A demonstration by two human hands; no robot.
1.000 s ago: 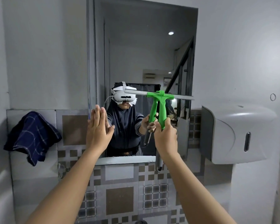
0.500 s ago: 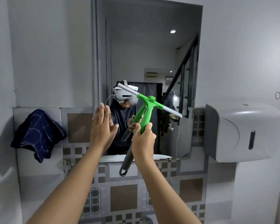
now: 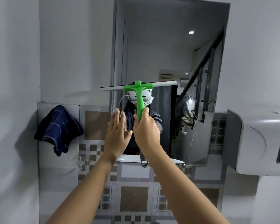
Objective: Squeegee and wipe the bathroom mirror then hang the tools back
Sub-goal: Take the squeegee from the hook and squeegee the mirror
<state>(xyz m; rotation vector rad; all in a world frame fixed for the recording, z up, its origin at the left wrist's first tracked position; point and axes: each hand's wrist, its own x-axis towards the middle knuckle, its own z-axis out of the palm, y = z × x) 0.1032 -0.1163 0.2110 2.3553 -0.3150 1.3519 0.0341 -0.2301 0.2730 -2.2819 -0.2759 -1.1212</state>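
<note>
A green-handled squeegee point(image 3: 140, 96) with a grey blade is held upright against the left half of the mirror point(image 3: 168, 54). Its blade runs nearly level, its left end past the mirror's left edge. My right hand point(image 3: 145, 128) is shut on the green handle; the grey lower end of the handle sticks out below my wrist. My left hand point(image 3: 117, 135) is flat, fingers together and pointing up, pressed at the mirror's lower left edge. A dark blue checked cloth point(image 3: 58, 128) hangs on the tiled wall to the left of the mirror.
A grey paper-towel dispenser point(image 3: 262, 141) juts from the wall at the right, close to the mirror's lower right corner. Patterned tiles point(image 3: 134, 196) cover the wall below the mirror. A small hook or fitting point(image 3: 81, 160) sits below the cloth.
The squeegee has swung from tilted to upright and slid left across the mirror, its blade now level. My left hand has stayed flat at the mirror's left edge.
</note>
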